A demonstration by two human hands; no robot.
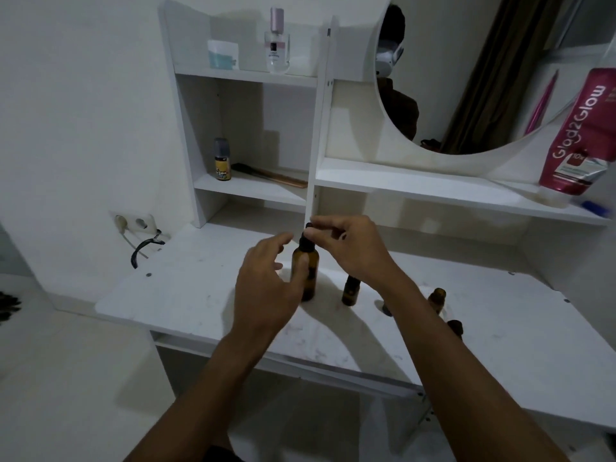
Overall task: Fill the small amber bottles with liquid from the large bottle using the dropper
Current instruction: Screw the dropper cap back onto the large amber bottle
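Note:
The large amber bottle [310, 271] stands upright on the white vanity top [200, 295]. My right hand [346, 248] pinches the black dropper cap [307, 232] on its neck from above. My left hand [266, 285] is at the bottle's left side, thumb against the glass, fingers spread and blurred. A small amber bottle [350, 291] stands just right of the large one, partly behind my right wrist. Another small amber bottle [437, 299] stands further right, and a third [456, 327] peeks out from behind my right forearm.
White shelves rise behind the top, holding a small dark-capped yellow bottle [222, 160], a comb [270, 175], a perfume bottle [277, 45] and a jar [222, 54]. A pink tube [580, 135] stands at the right beside a round mirror [466, 78]. A wall socket [135, 222] sits at the left.

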